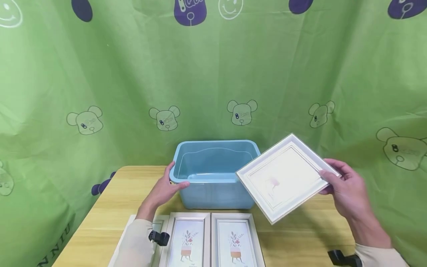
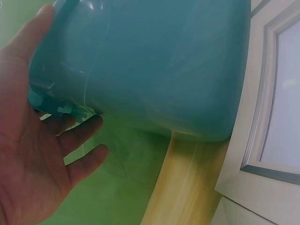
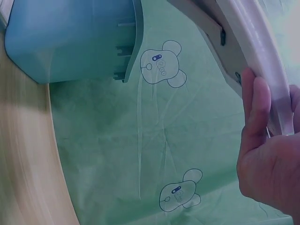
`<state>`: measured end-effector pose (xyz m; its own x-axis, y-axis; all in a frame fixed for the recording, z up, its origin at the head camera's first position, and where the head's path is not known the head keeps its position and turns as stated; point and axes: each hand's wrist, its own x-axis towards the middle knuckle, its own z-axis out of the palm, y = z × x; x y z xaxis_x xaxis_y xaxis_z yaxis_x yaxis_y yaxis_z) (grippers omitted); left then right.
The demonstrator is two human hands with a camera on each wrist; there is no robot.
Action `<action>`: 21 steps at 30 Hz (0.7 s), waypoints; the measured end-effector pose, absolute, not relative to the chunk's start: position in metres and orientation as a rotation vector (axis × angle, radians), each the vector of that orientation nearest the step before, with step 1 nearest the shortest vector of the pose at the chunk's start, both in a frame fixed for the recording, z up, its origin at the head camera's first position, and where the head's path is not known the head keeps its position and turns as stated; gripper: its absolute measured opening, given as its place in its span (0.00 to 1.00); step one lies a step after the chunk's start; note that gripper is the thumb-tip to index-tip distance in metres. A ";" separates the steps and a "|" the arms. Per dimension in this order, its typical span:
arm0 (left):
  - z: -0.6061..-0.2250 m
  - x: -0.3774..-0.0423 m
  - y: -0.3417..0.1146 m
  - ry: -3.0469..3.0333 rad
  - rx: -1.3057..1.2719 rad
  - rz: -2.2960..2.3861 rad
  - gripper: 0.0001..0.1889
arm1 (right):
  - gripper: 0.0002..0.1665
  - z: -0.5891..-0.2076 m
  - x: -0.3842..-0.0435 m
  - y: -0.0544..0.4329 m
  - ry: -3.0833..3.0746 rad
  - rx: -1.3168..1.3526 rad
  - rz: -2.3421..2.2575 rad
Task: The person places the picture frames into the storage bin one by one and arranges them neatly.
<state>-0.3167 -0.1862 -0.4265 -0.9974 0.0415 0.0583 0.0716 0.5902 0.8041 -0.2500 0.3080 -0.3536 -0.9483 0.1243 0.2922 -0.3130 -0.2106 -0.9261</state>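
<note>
A blue plastic bin stands upright on the table, its open top upward. My left hand holds the bin's left front corner, with the thumb along the front rim. In the left wrist view, the fingers of that hand reach under the rim by the side handle. My right hand grips a white picture frame by its right corner, thumb on the front and fingers behind. The frame is tilted in the air, its left corner overlapping the bin's right side in the head view. Metal clips show on its back.
Several similar picture frames lie in a row before the bin, including a middle one and a right one; my left sleeve partly covers another. A green curtain hangs behind the wooden table.
</note>
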 end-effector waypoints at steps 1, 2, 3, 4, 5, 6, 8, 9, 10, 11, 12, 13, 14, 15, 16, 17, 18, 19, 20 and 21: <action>-0.426 -0.317 -0.186 -2.774 -0.098 -1.405 0.58 | 0.18 -0.353 -0.251 0.307 -1.738 0.218 2.244; -0.426 -0.317 -0.187 -2.775 -0.098 -1.407 0.58 | 0.18 -0.352 -0.251 0.305 -1.702 0.211 2.257; -0.426 -0.317 -0.187 -2.775 -0.102 -1.408 0.59 | 0.18 -0.352 -0.252 0.304 -1.661 0.200 2.274; -0.426 -0.317 -0.187 -2.776 -0.106 -1.409 0.59 | 0.19 -0.351 -0.253 0.303 -1.631 0.182 2.285; -0.426 -0.318 -0.187 -2.775 -0.111 -1.411 0.59 | 0.19 -0.351 -0.254 0.302 -1.607 0.162 2.292; -0.426 -0.318 -0.187 -2.774 -0.107 -1.416 0.59 | 0.19 -0.350 -0.255 0.301 -1.580 0.144 2.302; -0.426 -0.318 -0.188 -2.770 -0.111 -1.424 0.59 | 0.20 -0.348 -0.256 0.299 -1.534 0.100 2.317; -0.426 -0.317 -0.187 -2.769 -0.110 -1.428 0.59 | 0.21 -0.347 -0.257 0.298 -1.519 0.077 2.319; -0.425 -0.317 -0.187 -2.767 -0.109 -1.434 0.58 | 0.21 -0.346 -0.257 0.297 -1.511 0.056 2.315; -0.425 -0.317 -0.187 -2.766 -0.113 -1.433 0.58 | 0.22 -0.345 -0.258 0.295 -1.502 0.039 2.312; -0.425 -0.318 -0.187 -2.766 -0.109 -1.435 0.58 | 0.22 -0.344 -0.259 0.294 -1.491 0.026 2.308; -0.426 -0.318 -0.187 -2.767 -0.107 -1.432 0.58 | 0.22 -0.344 -0.259 0.292 -1.483 0.011 2.301; -0.426 -0.318 -0.187 -2.768 -0.105 -1.429 0.58 | 0.22 -0.343 -0.260 0.290 -1.476 -0.002 2.293; -0.426 -0.318 -0.187 -2.768 -0.105 -1.426 0.59 | 0.22 -0.343 -0.261 0.289 -1.466 -0.013 2.289; -0.426 -0.318 -0.188 -2.768 -0.106 -1.423 0.59 | 0.22 -0.342 -0.262 0.287 -1.454 -0.026 2.285; -0.426 -0.318 -0.188 -2.769 -0.108 -1.418 0.59 | 0.22 -0.342 -0.263 0.285 -1.443 -0.041 2.282; -0.427 -0.318 -0.188 -2.770 -0.103 -1.421 0.59 | 0.22 -0.342 -0.264 0.284 -1.428 -0.059 2.280; -0.427 -0.318 -0.188 -2.771 -0.105 -1.421 0.60 | 0.22 -0.341 -0.264 0.282 -1.412 -0.078 2.280; -0.427 -0.319 -0.189 -2.770 -0.110 -1.425 0.60 | 0.22 -0.341 -0.265 0.281 -1.394 -0.096 2.281; -0.428 -0.319 -0.189 -2.768 -0.114 -1.432 0.60 | 0.22 -0.341 -0.266 0.280 -1.376 -0.111 2.282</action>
